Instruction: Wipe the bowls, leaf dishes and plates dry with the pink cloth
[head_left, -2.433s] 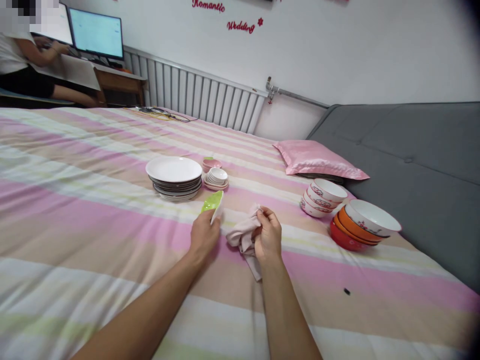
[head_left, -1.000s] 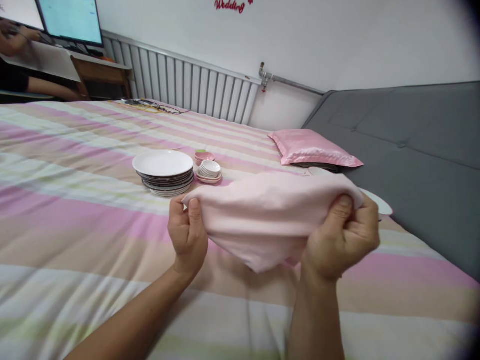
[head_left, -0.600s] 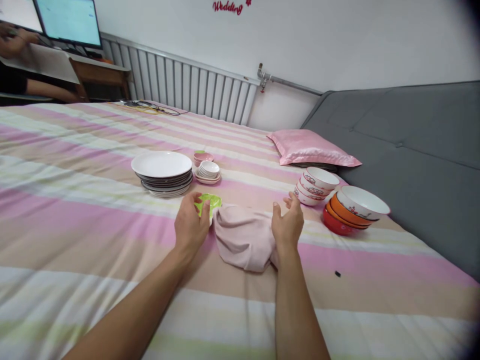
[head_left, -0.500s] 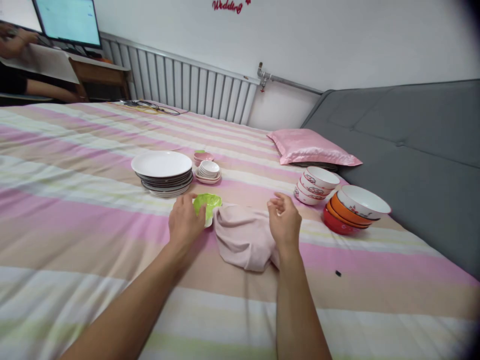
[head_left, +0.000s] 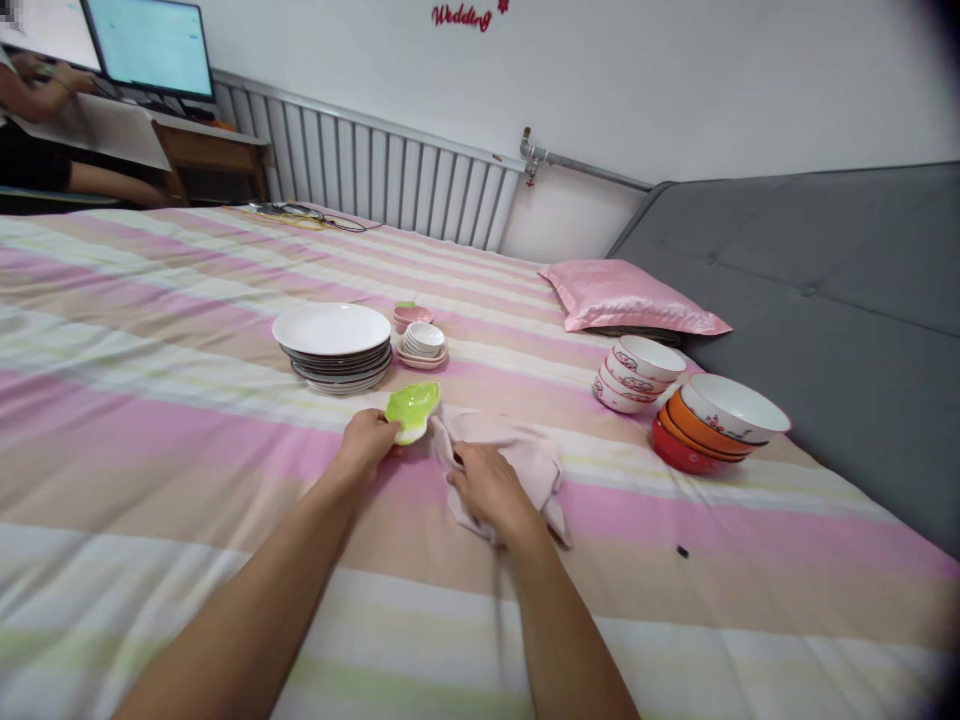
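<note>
A small green leaf-shaped dish lies on the striped bedspread. My left hand grips its near edge with curled fingers. Just right of it lies a crumpled pale pink cloth. My right hand rests on the cloth's near left part, fingers closed down on the fabric. Both forearms reach in from the bottom of the head view.
A stack of white plates and small saucers sit beyond the dish. Patterned bowls and orange bowls stand at the right, near a pink pillow and grey headboard. Another person sits at a desk far left.
Both hands held the pink cloth spread in the air, then dropped it on the bed. My left hand took hold of the green dish; my right hand came down onto the cloth.
</note>
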